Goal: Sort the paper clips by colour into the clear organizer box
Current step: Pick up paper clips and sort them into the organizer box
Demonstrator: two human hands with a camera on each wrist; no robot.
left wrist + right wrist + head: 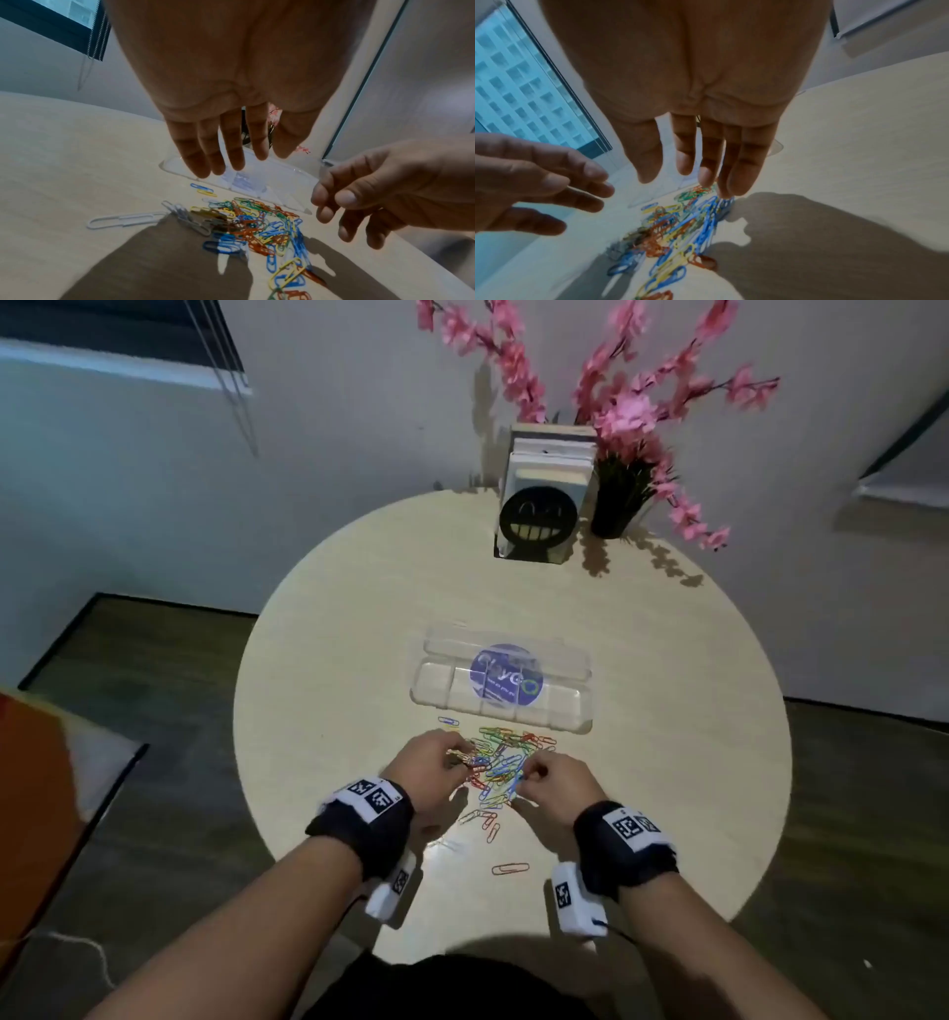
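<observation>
A heap of clips (500,760) in red, blue, yellow, green and white lies on the round table (328,660), just in front of the clear box (500,685), which sits closed with a round purple sticker on its lid. A few stray clips lie nearer the person, one red clip (510,868) well apart from the heap. The left hand (436,770) hangs over the heap's left edge; in the left wrist view its fingers (205,150) are straight, slightly spread and point down toward the box, holding nothing. The right hand (552,783) is at the heap's right edge; in the right wrist view its fingers (734,162) reach down, loosely apart, their tips at the blue clips, but whether they grip any cannot be told. In the left wrist view the same hand shows thumb and curled forefinger close together. A holder of books (547,495) and a black vase (616,505) of pink flowers stand at the table's far edge.
</observation>
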